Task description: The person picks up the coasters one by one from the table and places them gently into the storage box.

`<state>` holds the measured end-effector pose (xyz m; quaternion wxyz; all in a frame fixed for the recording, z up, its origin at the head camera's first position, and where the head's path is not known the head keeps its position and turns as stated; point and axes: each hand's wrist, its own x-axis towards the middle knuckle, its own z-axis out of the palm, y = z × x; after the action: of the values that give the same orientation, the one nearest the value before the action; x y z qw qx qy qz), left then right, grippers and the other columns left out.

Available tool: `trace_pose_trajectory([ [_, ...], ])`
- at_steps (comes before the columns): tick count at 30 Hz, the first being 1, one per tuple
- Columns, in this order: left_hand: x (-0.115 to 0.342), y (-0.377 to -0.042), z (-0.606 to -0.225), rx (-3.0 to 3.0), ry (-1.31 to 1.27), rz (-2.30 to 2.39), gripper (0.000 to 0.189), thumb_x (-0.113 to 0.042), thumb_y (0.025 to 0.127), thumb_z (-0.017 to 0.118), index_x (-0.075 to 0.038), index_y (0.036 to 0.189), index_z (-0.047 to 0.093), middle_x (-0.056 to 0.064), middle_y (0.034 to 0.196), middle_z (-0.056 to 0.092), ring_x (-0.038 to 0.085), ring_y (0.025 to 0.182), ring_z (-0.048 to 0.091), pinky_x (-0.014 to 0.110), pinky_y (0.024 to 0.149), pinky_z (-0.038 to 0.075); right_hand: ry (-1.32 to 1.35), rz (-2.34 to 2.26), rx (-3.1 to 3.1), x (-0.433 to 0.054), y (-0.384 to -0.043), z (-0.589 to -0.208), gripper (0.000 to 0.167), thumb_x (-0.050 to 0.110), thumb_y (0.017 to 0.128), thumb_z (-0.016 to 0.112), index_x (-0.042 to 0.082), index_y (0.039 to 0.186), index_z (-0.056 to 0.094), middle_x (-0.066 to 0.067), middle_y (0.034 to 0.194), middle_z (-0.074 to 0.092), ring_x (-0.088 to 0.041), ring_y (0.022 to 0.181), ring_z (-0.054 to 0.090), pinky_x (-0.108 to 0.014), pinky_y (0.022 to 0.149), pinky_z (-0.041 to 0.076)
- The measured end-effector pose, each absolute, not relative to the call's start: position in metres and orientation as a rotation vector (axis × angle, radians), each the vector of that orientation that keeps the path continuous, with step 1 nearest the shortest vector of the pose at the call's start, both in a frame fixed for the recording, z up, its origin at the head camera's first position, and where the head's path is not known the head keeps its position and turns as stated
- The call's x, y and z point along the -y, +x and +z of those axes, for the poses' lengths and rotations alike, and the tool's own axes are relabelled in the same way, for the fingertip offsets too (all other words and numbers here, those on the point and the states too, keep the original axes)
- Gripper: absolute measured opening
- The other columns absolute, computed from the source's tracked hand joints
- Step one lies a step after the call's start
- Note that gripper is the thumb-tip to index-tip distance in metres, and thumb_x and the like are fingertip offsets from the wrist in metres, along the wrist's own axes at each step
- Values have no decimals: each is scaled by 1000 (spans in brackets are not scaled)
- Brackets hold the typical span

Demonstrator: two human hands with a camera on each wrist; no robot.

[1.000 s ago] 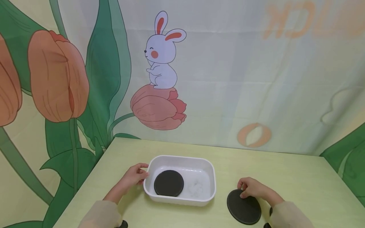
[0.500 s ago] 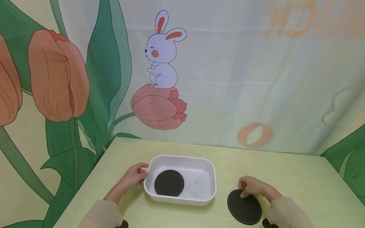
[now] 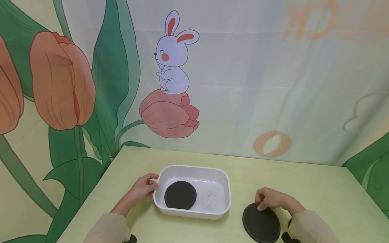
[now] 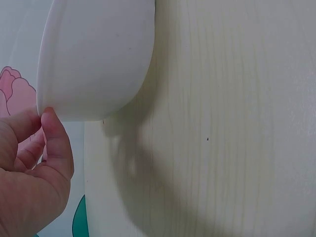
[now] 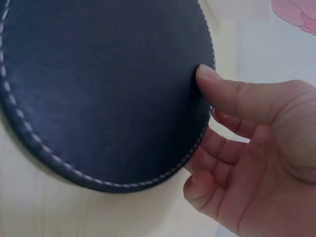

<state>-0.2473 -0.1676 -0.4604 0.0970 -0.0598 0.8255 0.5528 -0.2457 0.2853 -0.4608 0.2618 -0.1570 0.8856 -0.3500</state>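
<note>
A white plastic tray (image 3: 210,189) stands on the table, and a round black coaster (image 3: 180,195) lies inside it toward the left. My left hand (image 3: 143,187) pinches the tray's left rim between thumb and fingers. The left wrist view shows the fingertips at the edge of the tray's pale outer wall (image 4: 98,59). Right of the tray, my right hand (image 3: 273,198) holds a second round black coaster (image 3: 262,223) by its far edge. In the right wrist view this coaster (image 5: 108,89) has white stitching around its border; the thumb lies on top, and the fingers are partly hidden behind it.
The pale yellow table (image 3: 322,192) reaches back to a hanging cloth (image 3: 231,84) printed with a rabbit, tulips and leaves. Beige sleeves (image 3: 107,229) cover both forearms. Dark parts of the wrist gear (image 3: 288,237) show beside them.
My right hand and its coaster have shifted very slightly to the right, and the coaster's lower edge sits a little nearer to me. The left hand and the tray stay in place.
</note>
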Motion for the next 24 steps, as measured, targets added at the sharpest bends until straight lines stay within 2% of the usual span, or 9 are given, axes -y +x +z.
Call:
trace_pose_trajectory([
  [5,168,-248,-462,-2439,-178,1645,35,-3,83,57,-1,117,48,7,78,52,14,61,47,28,58,43,-403,-952,-2327,-288,-243,-449,9,-5,71,55,-1,78,51,2,65,42,-11,50,33,-22,43,26],
  [12,167,-248,-461,-2440,-178,1638,35,-3,83,56,-1,117,48,7,80,52,14,63,48,28,59,44,-378,-993,-2189,-296,-240,-436,22,-8,71,44,2,86,55,1,66,44,-12,54,39,-23,43,31],
  [19,167,-248,-461,-2437,-177,1645,35,-3,83,57,0,117,48,7,79,52,14,62,48,27,59,44,-395,-1043,-2071,-300,-235,-425,20,-8,72,46,-2,89,53,1,67,43,-12,55,40,-23,44,35],
  [24,167,-248,-461,-2443,-174,1638,35,-3,84,56,0,118,48,8,80,51,14,64,47,28,59,44,-463,-1178,-1914,-301,-238,-417,17,-5,75,50,-7,92,49,2,73,46,-10,61,44,-23,48,40],
])
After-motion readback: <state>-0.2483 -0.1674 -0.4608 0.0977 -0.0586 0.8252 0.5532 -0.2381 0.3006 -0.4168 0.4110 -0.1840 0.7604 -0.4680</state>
